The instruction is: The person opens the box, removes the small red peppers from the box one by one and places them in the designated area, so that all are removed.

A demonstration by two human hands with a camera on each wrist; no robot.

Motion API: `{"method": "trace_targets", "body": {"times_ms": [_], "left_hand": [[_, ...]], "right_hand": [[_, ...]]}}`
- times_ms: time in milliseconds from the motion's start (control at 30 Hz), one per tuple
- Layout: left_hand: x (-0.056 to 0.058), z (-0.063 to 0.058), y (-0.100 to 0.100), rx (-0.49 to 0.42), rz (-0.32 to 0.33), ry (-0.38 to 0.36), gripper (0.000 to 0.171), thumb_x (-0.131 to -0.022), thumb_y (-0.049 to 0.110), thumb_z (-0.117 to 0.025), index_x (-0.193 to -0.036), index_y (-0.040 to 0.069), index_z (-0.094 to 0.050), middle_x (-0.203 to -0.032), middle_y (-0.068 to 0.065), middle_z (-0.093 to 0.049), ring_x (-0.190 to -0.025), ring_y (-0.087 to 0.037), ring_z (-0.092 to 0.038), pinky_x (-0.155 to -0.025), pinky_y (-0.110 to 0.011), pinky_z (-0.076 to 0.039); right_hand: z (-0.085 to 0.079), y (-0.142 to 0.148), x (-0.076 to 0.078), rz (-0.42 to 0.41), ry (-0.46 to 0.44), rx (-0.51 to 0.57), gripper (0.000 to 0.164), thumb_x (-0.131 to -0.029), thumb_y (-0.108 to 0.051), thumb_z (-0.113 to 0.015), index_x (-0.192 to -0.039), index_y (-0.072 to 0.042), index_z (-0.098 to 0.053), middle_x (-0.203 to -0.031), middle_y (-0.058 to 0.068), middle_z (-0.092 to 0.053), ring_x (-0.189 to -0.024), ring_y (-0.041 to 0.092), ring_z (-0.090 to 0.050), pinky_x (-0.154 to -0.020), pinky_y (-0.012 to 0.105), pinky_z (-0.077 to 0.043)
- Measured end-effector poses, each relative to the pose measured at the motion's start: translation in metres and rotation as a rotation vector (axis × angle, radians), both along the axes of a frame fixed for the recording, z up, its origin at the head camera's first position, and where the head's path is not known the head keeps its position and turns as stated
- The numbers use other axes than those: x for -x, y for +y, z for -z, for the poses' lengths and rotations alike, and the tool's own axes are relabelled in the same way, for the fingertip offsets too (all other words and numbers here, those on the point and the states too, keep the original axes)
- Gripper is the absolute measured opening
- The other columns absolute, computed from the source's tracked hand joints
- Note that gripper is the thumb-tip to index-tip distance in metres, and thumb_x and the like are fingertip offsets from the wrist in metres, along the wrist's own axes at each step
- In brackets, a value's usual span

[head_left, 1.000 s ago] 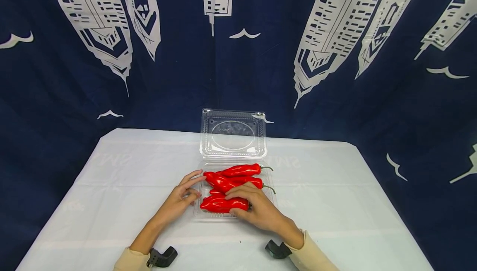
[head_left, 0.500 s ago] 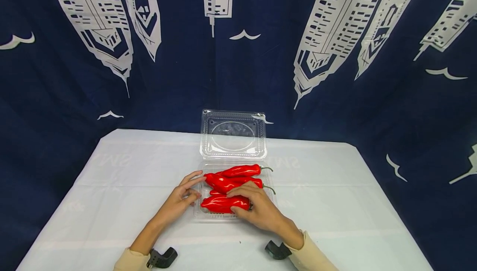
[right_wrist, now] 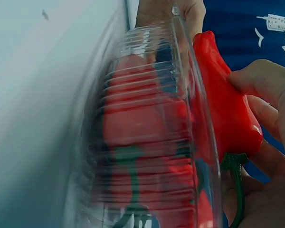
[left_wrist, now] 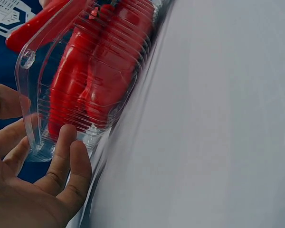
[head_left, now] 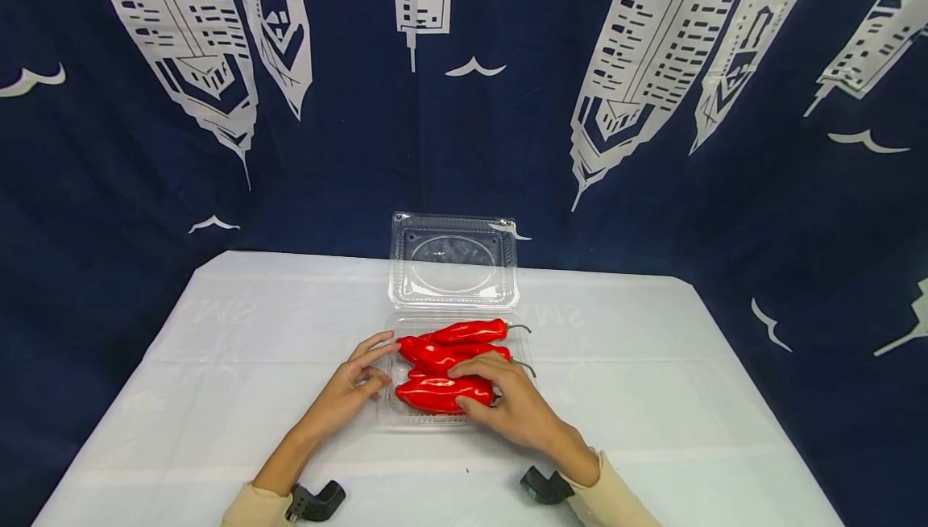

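Observation:
Several glossy red peppers (head_left: 471,331) with green stems lie in the base of a clear plastic clamshell box (head_left: 387,422). My right hand (head_left: 518,406) pinches the nearest pepper (head_left: 442,395) around its stem end, thumb on the near side. In the right wrist view that pepper (right_wrist: 223,104) sits above the box rim, its stem hanging toward the palm. My left hand (head_left: 351,386) rests at the box's left end, fingers spread and fairly straight. Seen from the left wrist, its fingertips (left_wrist: 66,137) touch the ribbed wall (left_wrist: 99,118), through which other peppers show.
The box's transparent lid (head_left: 454,261) stands raised at the back, hinged to the base. A white cloth covers the table (head_left: 652,398). Behind it hangs a dark blue curtain (head_left: 362,148) printed with white buildings. Black wrist cameras (head_left: 316,501) sit at both cuffs.
The right hand has shifted slightly to the right, and the nearest pepper has moved with it and turned a little. The left hand and the box have stayed in place.

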State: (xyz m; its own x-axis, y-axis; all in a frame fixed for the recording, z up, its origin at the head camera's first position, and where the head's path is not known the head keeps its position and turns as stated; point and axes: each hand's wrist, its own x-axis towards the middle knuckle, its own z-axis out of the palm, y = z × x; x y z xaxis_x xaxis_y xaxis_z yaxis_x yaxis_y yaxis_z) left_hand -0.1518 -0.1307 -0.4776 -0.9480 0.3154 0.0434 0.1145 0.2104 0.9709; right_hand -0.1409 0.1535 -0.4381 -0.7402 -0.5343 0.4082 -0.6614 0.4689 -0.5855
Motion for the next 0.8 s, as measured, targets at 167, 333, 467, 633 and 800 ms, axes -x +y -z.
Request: {"method": "trace_targets", "body": {"times_ms": [167, 333, 467, 633, 800], "left_hand": [[0.000, 0.001, 0.000, 0.003, 0.006, 0.010, 0.050, -0.095, -0.003, -0.054, -0.143, 0.007, -0.054, -0.160, -0.006, -0.032, -0.092, -0.017, -0.064, -0.076, -0.025, -0.054], [0.000, 0.001, 0.000, 0.004, 0.004, 0.011, 0.050, -0.095, -0.003, -0.054, -0.143, 0.007, -0.054, -0.160, -0.005, -0.032, -0.094, -0.022, -0.064, -0.076, -0.025, -0.054], [0.001, 0.000, 0.001, 0.006, 0.005, 0.009, 0.049, -0.095, -0.003, -0.054, -0.143, 0.008, -0.054, -0.160, -0.005, -0.032, -0.095, -0.020, -0.064, -0.077, -0.025, -0.054], [0.001, 0.000, 0.001, 0.007, 0.003, 0.010, 0.050, -0.095, -0.003, -0.054, -0.143, 0.008, -0.054, -0.160, -0.005, -0.032, -0.094, -0.020, -0.064, -0.077, -0.024, -0.053], [0.000, 0.000, 0.000, 0.007, 0.003, 0.008, 0.050, -0.094, -0.003, -0.053, -0.143, 0.007, -0.055, -0.160, -0.006, -0.032, -0.093, -0.022, -0.064, -0.077, -0.024, -0.054]], "right_hand": [[-0.003, 0.003, 0.000, -0.002, 0.002, 0.034, 0.035, -0.083, -0.011, -0.077, -0.116, -0.021, -0.070, -0.116, -0.011, -0.071, -0.115, 0.011, -0.064, -0.098, 0.033, -0.051], [-0.005, 0.010, 0.002, -0.017, -0.023, 0.072, 0.036, -0.084, -0.007, -0.077, -0.117, -0.020, -0.070, -0.118, -0.008, -0.069, -0.114, 0.012, -0.063, -0.099, 0.030, -0.051], [-0.007, 0.018, 0.004, -0.002, -0.029, 0.083, 0.036, -0.085, -0.006, -0.075, -0.118, -0.020, -0.069, -0.119, -0.006, -0.067, -0.114, 0.014, -0.062, -0.098, 0.028, -0.052], [-0.010, 0.025, 0.006, 0.006, -0.042, 0.093, 0.036, -0.086, -0.005, -0.074, -0.118, -0.020, -0.069, -0.121, -0.002, -0.066, -0.114, 0.015, -0.062, -0.093, 0.024, -0.054], [-0.012, 0.031, 0.010, 0.009, -0.024, 0.107, 0.038, -0.085, -0.002, -0.073, -0.119, -0.018, -0.069, -0.126, 0.002, -0.067, -0.119, 0.018, -0.062, -0.097, 0.023, -0.052]]}}
